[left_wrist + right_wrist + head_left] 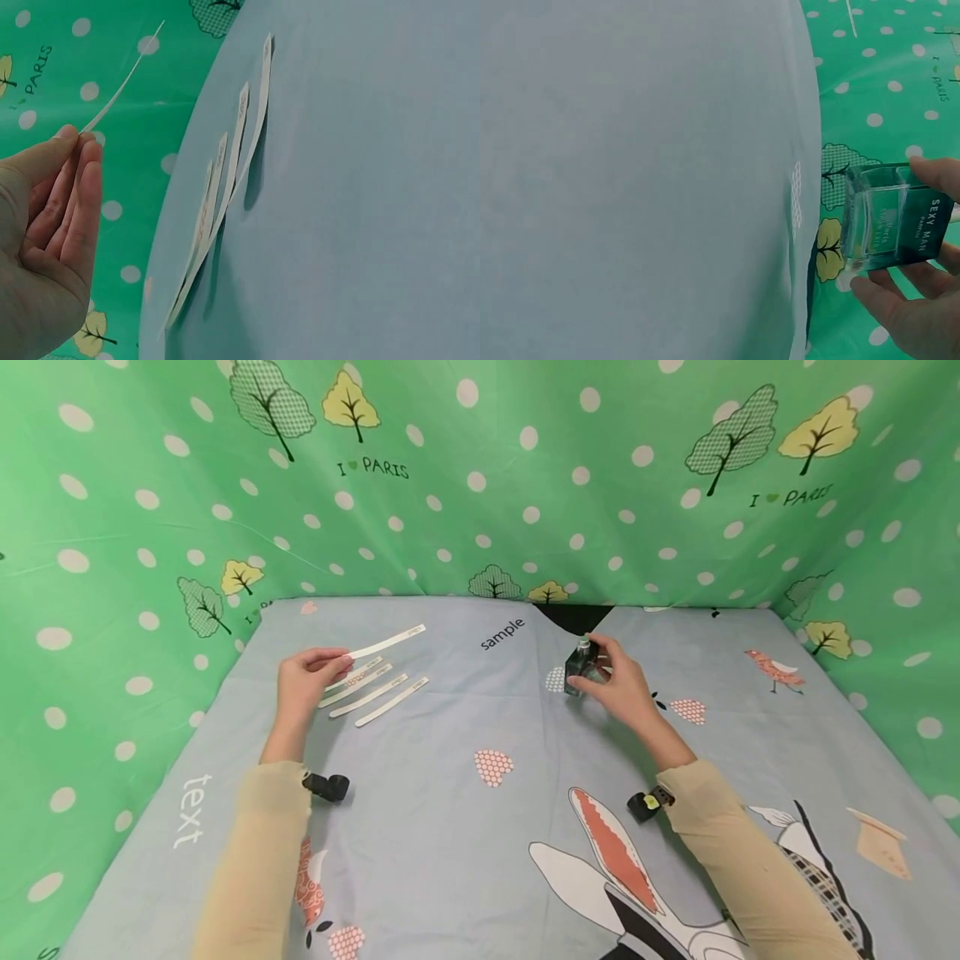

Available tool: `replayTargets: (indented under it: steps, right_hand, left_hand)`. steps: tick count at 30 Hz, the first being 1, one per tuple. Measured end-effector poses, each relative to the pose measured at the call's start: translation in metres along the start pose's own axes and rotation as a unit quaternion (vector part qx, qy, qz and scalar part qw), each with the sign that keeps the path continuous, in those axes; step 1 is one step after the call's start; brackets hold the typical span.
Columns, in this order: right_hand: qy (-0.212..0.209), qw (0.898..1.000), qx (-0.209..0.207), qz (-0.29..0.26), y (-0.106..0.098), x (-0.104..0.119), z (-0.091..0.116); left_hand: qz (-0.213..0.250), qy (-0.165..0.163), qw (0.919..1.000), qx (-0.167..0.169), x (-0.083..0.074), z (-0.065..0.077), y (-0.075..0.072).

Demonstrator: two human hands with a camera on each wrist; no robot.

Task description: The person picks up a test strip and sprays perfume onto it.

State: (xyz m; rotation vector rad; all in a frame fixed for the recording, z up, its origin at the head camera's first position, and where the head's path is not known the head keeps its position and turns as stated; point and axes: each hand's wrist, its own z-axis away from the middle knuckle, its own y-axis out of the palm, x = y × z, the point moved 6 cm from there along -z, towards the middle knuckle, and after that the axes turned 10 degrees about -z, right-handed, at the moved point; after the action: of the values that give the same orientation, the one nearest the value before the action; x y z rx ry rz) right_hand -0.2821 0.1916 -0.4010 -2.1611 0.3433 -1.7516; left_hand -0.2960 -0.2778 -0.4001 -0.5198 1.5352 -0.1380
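Between thumb and fingertips, my left hand [309, 677] pinches one end of a white paper perfume test strip [390, 643]; its printed end points away to the right. In the left wrist view the held strip [124, 82] curves upward from the left hand [56, 217]. Several similar strips [378, 700] lie slanted on the cloth just beside and below that hand. My right hand [618, 681] grips a dark green glass perfume bottle [579, 667] with its spray nozzle exposed on top. The right wrist view shows the bottle [896, 217] lettered "SEXY MAN", thumb and fingers on opposite sides.
A grey-blue printed cloth [450, 827] covers the table, with hearts, a rabbit and birds drawn on it. Behind and at the sides hangs a green dotted curtain [480, 510]. A black patch [573, 617] shows at the table's back edge, just beyond the bottle.
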Motion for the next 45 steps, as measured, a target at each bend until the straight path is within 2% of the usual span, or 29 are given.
replayTargets:
  steps: [9, 23, 34, 45]
  right_hand:
    - [-0.034, 0.999, -0.007, 0.001, -0.001, 0.006, 0.001]
    - [-0.093, 0.996, -0.012, 0.011, -0.002, 0.017, 0.006]
    - [-0.13, 0.991, -0.015, 0.03, -0.001, 0.023, 0.006]
    - [-0.141, 0.989, -0.014, 0.046, 0.001, 0.026, 0.008]
  left_hand:
    - [-0.019, 0.017, 0.9996, 0.01, -0.009, 0.004, 0.011]
    - [-0.01, 0.036, 0.9992, 0.017, -0.025, 0.009, 0.023]
    - [0.01, 0.044, 0.9982, 0.039, -0.028, 0.009, 0.034]
    - [0.01, 0.066, 0.9971, 0.037, -0.038, 0.016, 0.043]
